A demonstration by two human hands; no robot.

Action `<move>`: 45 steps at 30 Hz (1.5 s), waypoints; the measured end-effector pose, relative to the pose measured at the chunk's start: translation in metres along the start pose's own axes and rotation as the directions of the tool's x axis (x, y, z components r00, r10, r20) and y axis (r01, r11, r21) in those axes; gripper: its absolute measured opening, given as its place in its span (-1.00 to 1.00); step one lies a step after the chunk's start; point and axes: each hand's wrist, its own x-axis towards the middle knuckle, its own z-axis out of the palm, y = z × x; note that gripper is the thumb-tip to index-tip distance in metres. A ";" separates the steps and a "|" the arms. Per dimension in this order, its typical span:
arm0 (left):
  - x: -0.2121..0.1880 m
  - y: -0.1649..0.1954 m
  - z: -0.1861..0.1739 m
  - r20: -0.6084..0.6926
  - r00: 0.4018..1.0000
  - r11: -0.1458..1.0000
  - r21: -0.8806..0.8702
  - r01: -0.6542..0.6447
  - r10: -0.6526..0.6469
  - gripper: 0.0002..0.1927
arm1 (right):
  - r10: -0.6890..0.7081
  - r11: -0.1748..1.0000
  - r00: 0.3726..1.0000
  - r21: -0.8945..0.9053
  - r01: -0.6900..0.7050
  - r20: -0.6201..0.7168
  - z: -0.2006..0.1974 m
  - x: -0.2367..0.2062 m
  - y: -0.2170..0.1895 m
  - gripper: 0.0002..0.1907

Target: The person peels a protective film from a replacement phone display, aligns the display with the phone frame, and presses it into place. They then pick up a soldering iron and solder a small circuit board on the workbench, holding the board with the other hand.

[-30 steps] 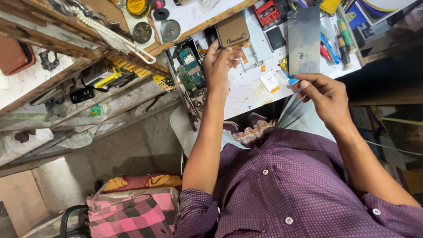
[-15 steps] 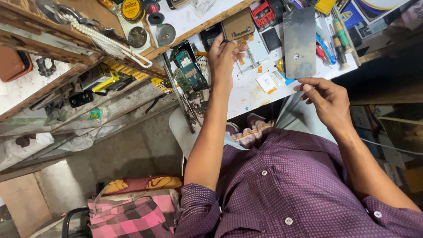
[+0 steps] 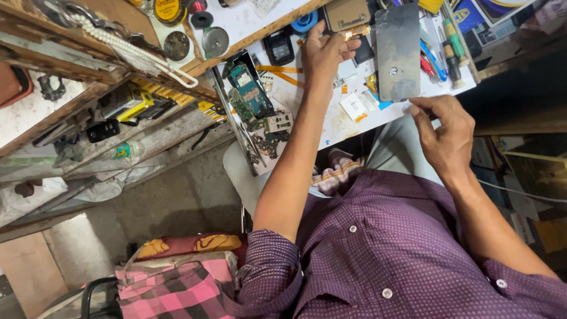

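Note:
My left hand (image 3: 322, 56) reaches far over the white work table (image 3: 336, 124). Its fingertips pinch a small orange strip (image 3: 356, 31) just below a brown box (image 3: 348, 12). A grey metal plate (image 3: 398, 50) lies to the right of that hand. My right hand (image 3: 443, 130) is at the table's near edge, thumb and forefinger closed on the plate's near corner. A stripped green circuit board (image 3: 251, 88) lies left of my left forearm.
Screwdrivers and pens (image 3: 449, 44) lie right of the plate. A small white packet (image 3: 354, 106) sits on the table. Round tins (image 3: 215, 40) and a bead string (image 3: 127, 47) are on a wooden shelf. A pink checked cloth (image 3: 171, 286) is at the bottom.
My left hand has stretched farther up the table towards the brown box. My right hand has lowered the grey plate, which stood raised before, down towards the table.

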 end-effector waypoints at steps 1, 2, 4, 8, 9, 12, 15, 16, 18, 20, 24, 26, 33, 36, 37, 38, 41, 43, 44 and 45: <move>0.001 0.000 0.002 -0.008 1.000 1.000 0.014 -0.003 0.003 -0.37 | -0.034 0.999 0.999 -0.005 0.034 -0.006 -0.001 0.003 -0.001 -0.83; 0.001 0.001 0.002 -0.016 1.000 1.000 0.029 -0.003 0.003 -0.37 | -0.064 0.998 0.998 -0.009 0.064 -0.010 -0.002 0.006 -0.001 -0.84; 0.001 0.002 0.001 -0.028 1.000 0.999 0.047 0.008 -0.007 -0.37 | -0.081 0.996 0.997 -0.023 0.081 -0.004 -0.002 0.012 -0.001 -0.80; 0.005 0.003 -0.001 -0.015 0.998 0.995 0.082 0.055 -0.054 -0.40 | -0.092 0.974 0.996 -0.209 0.090 -0.001 0.007 0.027 -0.001 -0.54; 0.007 0.004 -0.002 -0.008 0.998 0.993 0.096 0.062 -0.062 -0.40 | -0.119 0.951 0.993 -0.288 0.112 -0.007 0.011 0.031 -0.001 -0.46; 0.008 0.002 -0.005 -0.004 0.994 0.984 0.145 0.106 -0.107 -0.36 | -0.071 0.942 0.997 -0.329 0.061 -0.017 0.022 0.037 -0.001 -0.36; 0.008 0.001 -0.009 0.018 0.994 0.980 0.170 0.105 -0.110 -0.30 | -0.026 0.947 0.999 -0.322 0.014 -0.036 0.028 0.041 0.002 -0.24; 0.007 0.002 -0.010 0.023 0.994 0.980 0.169 0.102 -0.107 -0.27 | -0.012 0.958 0.999 -0.286 -0.002 -0.047 0.029 0.043 0.005 -0.22; 0.004 0.004 -0.012 0.035 0.994 0.981 0.167 0.094 -0.102 -0.23 | 0.019 0.976 0.998 -0.215 -0.033 -0.067 0.031 0.045 0.011 -0.18; 0.001 0.009 -0.012 0.019 0.993 0.979 0.173 0.109 -0.114 -0.25 | 0.069 0.995 0.995 -0.060 -0.073 -0.073 0.029 0.048 0.019 -0.25; -0.024 0.022 -0.020 -0.020 0.997 0.960 0.270 0.072 -0.069 -0.39 | 0.308 0.789 0.949 0.540 -0.293 0.065 0.020 0.058 0.032 -0.32; -0.049 0.026 -0.024 0.071 0.993 0.941 0.333 0.065 -0.093 -0.46 | 0.383 0.616 0.905 0.678 -0.401 0.187 0.009 0.055 0.035 -0.40; -0.151 0.027 -0.043 0.165 0.978 0.943 0.324 0.069 -0.129 -0.61 | 0.348 0.374 0.827 0.744 -0.554 0.441 0.020 0.023 0.010 -0.72; -0.175 0.028 -0.056 0.064 0.996 0.970 0.237 0.046 -0.063 -0.71 | 0.265 0.385 0.838 0.745 -0.545 0.476 0.039 0.019 -0.005 -0.71; -0.180 0.030 -0.062 0.025 0.999 0.976 0.215 0.040 -0.047 -0.74 | 0.241 0.384 0.834 0.740 -0.552 0.497 0.043 0.020 -0.010 -0.72; -0.185 0.031 -0.067 -0.014 0.999 0.981 0.192 0.036 -0.034 -0.76 | 0.219 0.383 0.828 0.735 -0.560 0.516 0.048 0.019 -0.015 -0.73; -0.202 0.040 -0.079 -0.060 0.998 0.975 0.220 -0.009 0.023 -0.77 | 0.145 0.378 0.814 0.729 -0.571 0.562 0.057 0.020 -0.033 -0.72; -0.212 0.049 -0.078 -0.120 0.991 0.965 0.262 -0.025 0.058 -0.80 | 0.119 0.401 0.806 0.715 -0.573 0.580 0.061 0.022 -0.045 -0.68; -0.214 0.055 -0.076 -0.148 0.986 0.959 0.283 -0.033 0.077 -0.82 | 0.121 0.425 0.801 0.699 -0.575 0.586 0.061 0.023 -0.050 -0.65; -0.213 0.064 -0.076 -0.172 0.966 0.929 0.347 -0.125 0.194 -0.83 | 0.124 0.449 0.798 0.684 -0.576 0.590 0.060 0.024 -0.055 -0.63</move>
